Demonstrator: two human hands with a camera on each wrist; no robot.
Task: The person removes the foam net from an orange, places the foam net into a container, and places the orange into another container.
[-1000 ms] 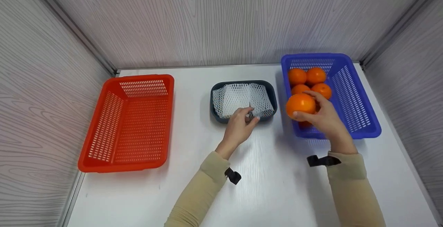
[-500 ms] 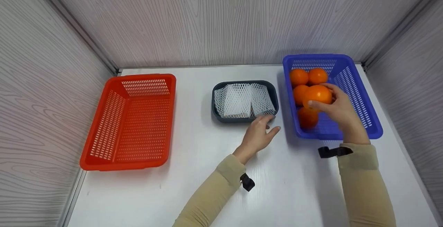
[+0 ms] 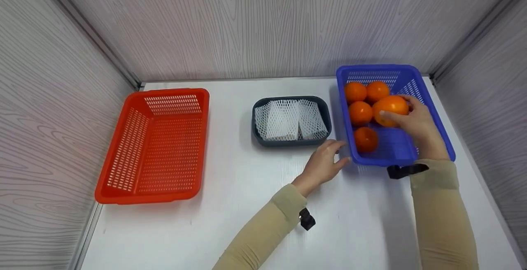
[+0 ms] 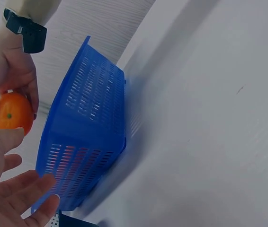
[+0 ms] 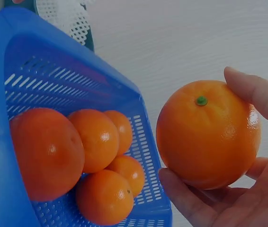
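My right hand (image 3: pixel 422 128) holds an orange (image 3: pixel 391 110) over the blue basket (image 3: pixel 372 162). In the right wrist view, thumb and fingers curl around that orange (image 5: pixel 207 135), and its green stem spot shows. Several more oranges (image 3: pixel 360 112) lie along the basket's left side. My left hand (image 3: pixel 323 163), fingers spread and holding nothing, is just outside the basket's front left corner. In the left wrist view, the left hand's fingers (image 4: pixel 25 191) are apart in front of the basket's wall.
A dark oval-cornered tub (image 3: pixel 288 143) with white mesh foam sleeves (image 3: pixel 284 119) stands left of the blue basket. Farther left is a red basket (image 3: pixel 144 199) with nothing in it. Wood-grain panels (image 3: pixel 247 23) wall in the white table (image 3: pixel 247 229) at the back and sides.
My right hand has carried the orange rightward, from the blue basket's left rim to over its middle. The left hand has moved right, away from the tub, toward the blue basket.
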